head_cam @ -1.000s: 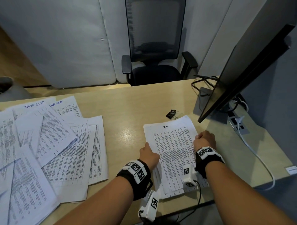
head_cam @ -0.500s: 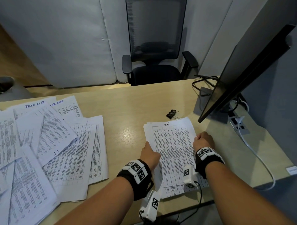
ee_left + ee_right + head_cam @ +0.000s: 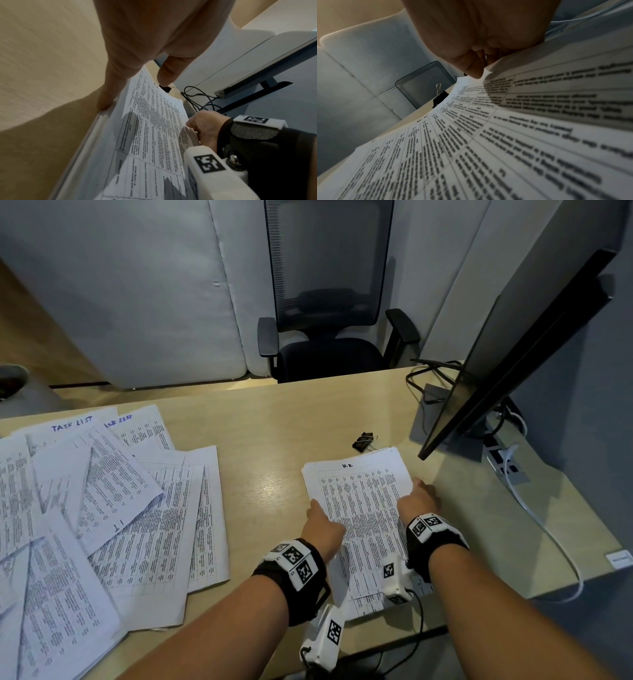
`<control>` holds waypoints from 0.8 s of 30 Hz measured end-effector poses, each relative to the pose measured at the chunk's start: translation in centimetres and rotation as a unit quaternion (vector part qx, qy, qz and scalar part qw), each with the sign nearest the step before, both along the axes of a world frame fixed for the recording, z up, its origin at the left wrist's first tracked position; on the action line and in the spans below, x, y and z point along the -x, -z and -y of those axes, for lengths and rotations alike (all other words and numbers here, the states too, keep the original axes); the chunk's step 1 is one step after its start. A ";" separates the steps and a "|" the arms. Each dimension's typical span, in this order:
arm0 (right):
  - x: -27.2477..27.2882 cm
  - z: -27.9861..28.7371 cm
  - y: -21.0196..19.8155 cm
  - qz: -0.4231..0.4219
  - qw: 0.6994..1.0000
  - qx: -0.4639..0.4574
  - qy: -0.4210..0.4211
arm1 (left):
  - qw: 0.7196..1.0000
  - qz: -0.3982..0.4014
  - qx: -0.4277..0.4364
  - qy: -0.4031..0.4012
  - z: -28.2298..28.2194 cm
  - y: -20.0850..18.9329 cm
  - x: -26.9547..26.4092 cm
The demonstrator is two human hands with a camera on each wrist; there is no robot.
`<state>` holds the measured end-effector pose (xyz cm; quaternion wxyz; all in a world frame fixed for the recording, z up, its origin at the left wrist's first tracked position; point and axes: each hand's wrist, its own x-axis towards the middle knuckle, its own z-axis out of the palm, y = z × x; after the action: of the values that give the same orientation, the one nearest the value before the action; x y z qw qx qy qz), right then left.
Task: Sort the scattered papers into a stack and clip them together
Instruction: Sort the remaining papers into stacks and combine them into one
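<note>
Squaring up, the stack (image 3: 359,508) lies near the desk's (image 3: 274,440) front edge, its top now closer to the binder clip (image 3: 363,441) than a second ago. The left hand (image 3: 322,529) pinches its left edge; the right hand (image 3: 416,501) curls on the right edge. Scattered papers (image 3: 102,508) wait far left, with bare desk between; the monitor (image 3: 513,354) crowds the right.

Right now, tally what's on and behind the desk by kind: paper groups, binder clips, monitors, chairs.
Paper groups: 2, the gathered stack and the scattered papers
Binder clips: 1
Monitors: 1
Office chairs: 1
Total: 5
</note>
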<state>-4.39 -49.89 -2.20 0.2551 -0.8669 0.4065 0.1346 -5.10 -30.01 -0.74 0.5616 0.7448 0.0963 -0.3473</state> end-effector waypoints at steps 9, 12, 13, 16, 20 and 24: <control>0.4 -2.8 -1.0 0.062 0.995 0.073 -0.042 | 1.000 0.023 -0.008 -0.002 -1.3 0.5 -0.6; -0.1 -5.0 -1.2 0.098 0.990 0.075 -0.075 | 0.998 0.033 -0.055 -0.002 -3.1 -0.2 -1.2; -0.4 -5.9 -1.4 0.101 0.988 0.082 -0.085 | 0.997 0.036 -0.075 -0.003 -3.8 -0.6 -1.4; -1.1 -8.8 -1.8 0.112 0.983 0.083 -0.120 | 0.991 0.057 -0.117 -0.015 -6.1 -1.6 -2.0; -1.8 -12.8 -2.0 0.106 0.980 0.058 -0.159 | 0.983 0.079 -0.161 -0.034 -9.6 -2.5 -2.4; -2.4 -16.8 -2.4 0.090 0.975 0.034 -0.202 | 0.974 0.090 -0.204 -0.045 -13.8 -2.4 -2.8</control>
<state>-1.98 -33.09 0.20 0.2284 -0.9478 0.2033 0.0909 -2.33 -16.23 1.67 0.4194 0.8666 0.1479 -0.2262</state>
